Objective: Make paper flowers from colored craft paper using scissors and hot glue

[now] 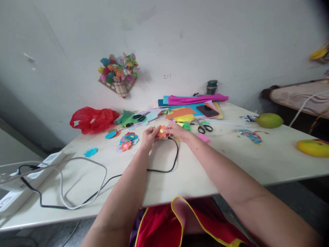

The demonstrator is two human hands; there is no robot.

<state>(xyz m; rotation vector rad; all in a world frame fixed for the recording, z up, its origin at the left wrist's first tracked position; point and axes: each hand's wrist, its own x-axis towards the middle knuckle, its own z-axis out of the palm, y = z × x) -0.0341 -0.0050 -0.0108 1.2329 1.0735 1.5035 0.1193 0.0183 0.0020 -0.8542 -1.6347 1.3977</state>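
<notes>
An orange paper flower (pixel 161 131) with a yellow centre is held up between my two hands over the table. My left hand (pixel 149 136) pinches its left edge. The fingers of my right hand (pixel 177 131) close on its right side. A black cable end (pixel 170 138) lies just below the flower. To the left is a pile of cut paper flowers (pixel 128 139), with a blue flower (pixel 90 152) apart from it. Black-handled scissors (pixel 205 128) lie right of my right hand, near a pink paper piece (pixel 204 137).
Coloured sheets (pixel 195 100) and a phone (pixel 207 110) lie at the back, beside a dark cup (pixel 212 87). A red plastic bag (pixel 94 119) is back left. A power strip (pixel 31 181) with looping cables is at left; a green mango (pixel 269 120) and yellow mango (pixel 312 148) are at right.
</notes>
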